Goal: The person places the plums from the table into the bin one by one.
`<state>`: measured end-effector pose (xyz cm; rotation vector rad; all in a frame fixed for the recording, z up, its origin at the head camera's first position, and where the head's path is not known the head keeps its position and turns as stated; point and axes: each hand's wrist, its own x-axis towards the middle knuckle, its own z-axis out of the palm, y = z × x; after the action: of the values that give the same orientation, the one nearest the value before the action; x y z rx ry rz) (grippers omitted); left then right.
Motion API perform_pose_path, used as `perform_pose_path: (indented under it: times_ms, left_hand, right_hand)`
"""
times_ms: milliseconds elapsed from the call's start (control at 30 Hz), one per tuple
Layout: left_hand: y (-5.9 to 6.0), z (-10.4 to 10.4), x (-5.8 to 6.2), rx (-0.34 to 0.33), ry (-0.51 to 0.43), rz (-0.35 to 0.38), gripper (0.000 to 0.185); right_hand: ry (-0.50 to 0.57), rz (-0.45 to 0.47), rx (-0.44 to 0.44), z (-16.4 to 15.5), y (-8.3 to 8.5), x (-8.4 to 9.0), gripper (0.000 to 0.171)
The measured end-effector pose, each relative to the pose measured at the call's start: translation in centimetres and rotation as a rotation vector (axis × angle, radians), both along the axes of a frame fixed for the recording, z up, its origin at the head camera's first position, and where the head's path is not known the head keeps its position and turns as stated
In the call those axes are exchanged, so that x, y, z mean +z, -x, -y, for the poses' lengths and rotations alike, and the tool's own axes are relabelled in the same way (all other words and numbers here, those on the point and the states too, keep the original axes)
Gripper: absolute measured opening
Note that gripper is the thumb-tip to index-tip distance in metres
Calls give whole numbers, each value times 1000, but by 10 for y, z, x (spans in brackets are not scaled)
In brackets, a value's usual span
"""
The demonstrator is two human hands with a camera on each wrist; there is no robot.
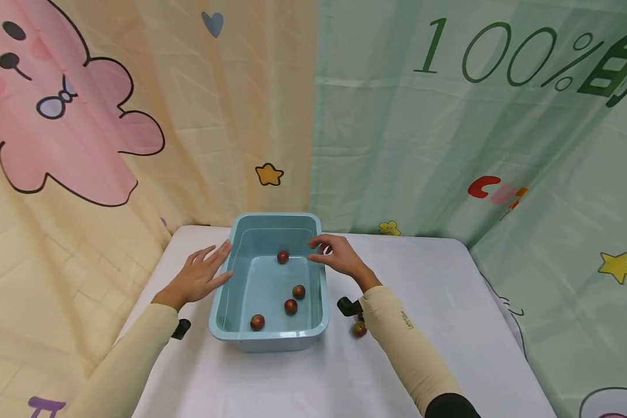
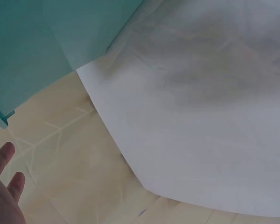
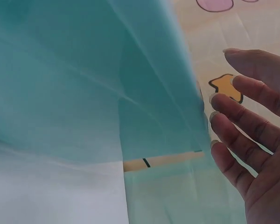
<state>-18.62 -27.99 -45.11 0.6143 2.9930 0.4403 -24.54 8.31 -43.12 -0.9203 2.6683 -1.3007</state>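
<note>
A light blue plastic basin (image 1: 268, 335) stands on the white-covered table. Inside it lie several small round red-brown fruits (image 1: 290, 306), apart from one another. My left hand (image 1: 201, 276) is at the basin's left rim, its fingers extended and spread; whether they touch the rim I cannot tell. Over the right rim hovers my right hand (image 1: 339, 255), with thumb and fingers apart and nothing between them. In the right wrist view the fingers of the right hand (image 3: 256, 121) are slightly bent beside the basin wall (image 3: 158, 79). Only some left fingertips (image 2: 4, 156) show in the left wrist view.
More of the fruits (image 1: 359, 330) lie on the table to the right of the basin, partly hidden by the right wrist camera (image 1: 349, 306). White cloth (image 1: 423, 278) covers the table. Printed curtains (image 1: 397, 145) hang behind and at both sides.
</note>
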Motion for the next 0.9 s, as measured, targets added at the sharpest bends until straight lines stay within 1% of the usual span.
perform_pose_path:
  times_ms: [267, 533, 700, 900]
  left_hand:
    - [1, 0, -1, -4, -2, -4, 75]
    - [0, 0, 1, -6, -7, -3, 75]
    - [0, 1, 0, -3, -15, -11, 75]
    - [0, 2, -2, -11, -19, -24, 76]
  right_hand:
    - [5, 54, -57, -12, -3, -3, 34]
    - [17, 73, -110, -24, -4, -9, 31]
    - [20, 97, -119, -32, -6, -15, 31]
    - [15, 109, -122, -42, -10, -27, 30]
